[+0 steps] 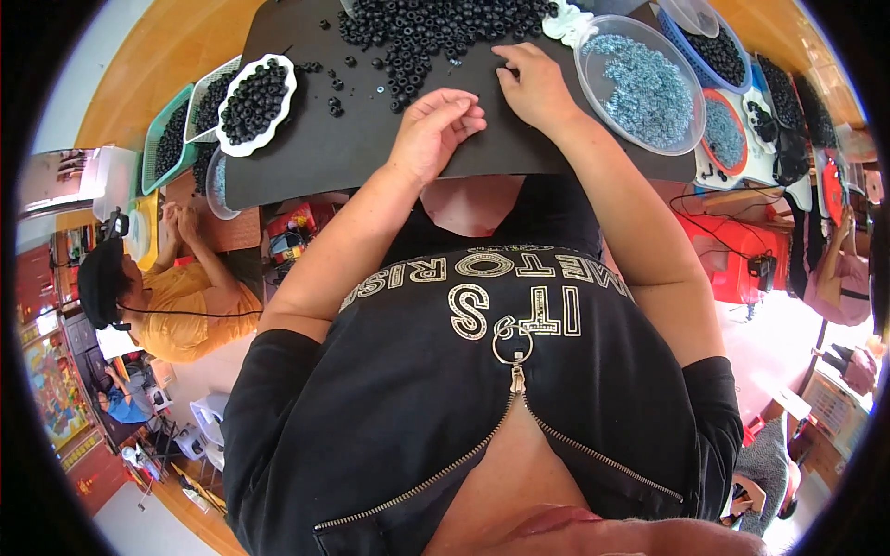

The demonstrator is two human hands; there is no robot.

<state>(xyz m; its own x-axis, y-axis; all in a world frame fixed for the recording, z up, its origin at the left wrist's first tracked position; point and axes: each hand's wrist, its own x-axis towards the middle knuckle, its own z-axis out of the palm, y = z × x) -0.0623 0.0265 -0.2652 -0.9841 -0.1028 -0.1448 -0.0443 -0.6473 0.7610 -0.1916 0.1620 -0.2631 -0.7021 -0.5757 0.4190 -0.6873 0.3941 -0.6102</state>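
Note:
Over the dark tabletop (306, 153), my left hand (429, 134) is closed, thumb and forefinger pinched together. A small dark spot shows at the fingertips, too small to name. My right hand (538, 91) rests to its right, with fingers bent and the forefinger and thumb apart; I see nothing held. Just beyond both hands spreads a large heap of small black ring-shaped parts (417, 42) with holes through them. A few loose black parts (336, 104) lie left of the heap. Close to the right hand stands a round clear tray (688, 139) of small bluish, shiny rings (640, 88).
A white scalloped dish (243, 148) of black parts sits at the left edge, by a green basket (148, 176). On the right are a blue basket (732, 86), an orange-rimmed dish (739, 167) and crumpled white material (568, 25). A person in yellow (190, 310) sits at left.

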